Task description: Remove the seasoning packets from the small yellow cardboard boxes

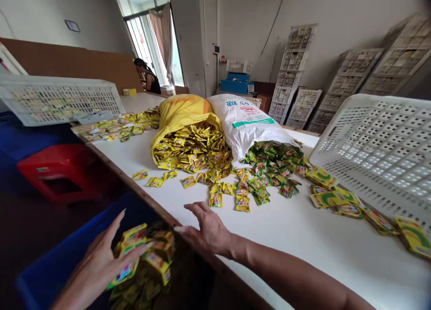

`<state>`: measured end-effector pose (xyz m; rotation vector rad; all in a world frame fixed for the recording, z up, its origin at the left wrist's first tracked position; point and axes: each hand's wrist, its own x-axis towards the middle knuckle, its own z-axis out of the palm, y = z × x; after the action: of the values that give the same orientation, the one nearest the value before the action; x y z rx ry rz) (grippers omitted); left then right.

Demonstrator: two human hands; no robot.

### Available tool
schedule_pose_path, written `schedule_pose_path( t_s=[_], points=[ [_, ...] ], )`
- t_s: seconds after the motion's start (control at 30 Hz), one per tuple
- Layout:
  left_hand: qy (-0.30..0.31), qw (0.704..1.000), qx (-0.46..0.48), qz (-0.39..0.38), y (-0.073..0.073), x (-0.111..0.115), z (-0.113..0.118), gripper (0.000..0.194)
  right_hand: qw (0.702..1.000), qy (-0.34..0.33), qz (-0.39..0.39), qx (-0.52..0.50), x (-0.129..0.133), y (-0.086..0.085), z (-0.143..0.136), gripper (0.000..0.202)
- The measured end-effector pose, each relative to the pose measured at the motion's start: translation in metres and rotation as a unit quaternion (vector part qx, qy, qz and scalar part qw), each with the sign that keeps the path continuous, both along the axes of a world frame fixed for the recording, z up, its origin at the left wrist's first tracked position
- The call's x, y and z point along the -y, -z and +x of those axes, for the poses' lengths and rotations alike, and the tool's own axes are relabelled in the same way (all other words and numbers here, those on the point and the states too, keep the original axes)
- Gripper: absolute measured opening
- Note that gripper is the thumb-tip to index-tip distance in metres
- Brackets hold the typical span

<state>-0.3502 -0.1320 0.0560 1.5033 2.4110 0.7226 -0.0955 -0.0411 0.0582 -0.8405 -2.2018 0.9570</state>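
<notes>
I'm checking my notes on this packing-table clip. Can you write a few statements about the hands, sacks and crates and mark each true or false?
1. The left hand holds a bunch of sachets below the table edge. True.
2. The right hand grips a green sachet. False: it lies flat and open on the white table, holding nothing.
3. The yellow sack spills yellow sachets. True.
4. The white sack stands upright and closed. False: it lies on its side, green sachets spilling from its mouth.
5. The white crate on the right is tipped on its side. True.
</notes>
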Motion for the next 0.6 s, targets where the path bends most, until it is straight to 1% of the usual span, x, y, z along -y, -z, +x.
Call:
schedule_pose_path(
  t_s=[0.03, 0.07, 0.1, 0.13, 0.2, 0.27, 0.33, 0.4, 0.47, 0.53, 0.57, 0.6],
  points=[
    [-0.014, 1.0, -0.013, 0.009, 0.009, -0.004, -0.003, 0.096, 0.999, 0.007, 0.046, 0.022, -0.016, 0.001, -0.003, 0.053],
    [-0.015, 0.999, -0.027, 0.028, 0.018, -0.011, -0.001, 0.093, 0.995, 0.017, 0.086, 0.052, -0.033, 0.002, -0.005, 0.05],
    [0.005, 0.998, -0.032, 0.047, 0.028, -0.021, 0.006, 0.089, 0.989, 0.025, 0.118, 0.088, -0.05, 0.004, -0.006, 0.048],
    [0.034, 0.997, -0.033, 0.068, 0.037, -0.033, 0.017, 0.085, 0.981, 0.029, 0.146, 0.127, -0.068, 0.006, -0.006, 0.048],
    [0.098, 0.99, -0.034, 0.098, 0.057, -0.063, 0.046, 0.078, 0.962, 0.03, 0.185, 0.201, -0.1, 0.015, -0.007, 0.053],
    [0.143, 0.985, -0.04, 0.086, 0.078, -0.094, 0.077, 0.074, 0.944, 0.04, 0.201, 0.257, -0.128, 0.026, -0.005, 0.061],
    [0.183, 0.98, -0.065, 0.051, 0.097, -0.123, 0.099, 0.071, 0.93, 0.059, 0.205, 0.3, -0.146, 0.037, 0.002, 0.065],
    [0.225, 0.969, -0.098, 0.022, 0.109, -0.148, 0.11, 0.068, 0.921, 0.067, 0.209, 0.323, -0.151, 0.046, 0.014, 0.065],
    [0.244, 0.961, -0.125, 0.009, 0.111, -0.167, 0.113, 0.068, 0.918, 0.062, 0.216, 0.326, -0.142, 0.05, 0.032, 0.063],
    [0.233, 0.961, -0.145, 0.013, 0.104, -0.182, 0.115, 0.067, 0.92, 0.046, 0.221, 0.322, -0.125, 0.05, 0.056, 0.061],
    [0.22, 0.963, -0.152, 0.023, 0.099, -0.188, 0.117, 0.065, 0.919, 0.025, 0.222, 0.324, -0.116, 0.049, 0.07, 0.059],
    [0.206, 0.966, -0.155, 0.033, 0.094, -0.194, 0.122, 0.063, 0.922, 0.022, 0.225, 0.315, -0.11, 0.047, 0.086, 0.055]
  ],
)
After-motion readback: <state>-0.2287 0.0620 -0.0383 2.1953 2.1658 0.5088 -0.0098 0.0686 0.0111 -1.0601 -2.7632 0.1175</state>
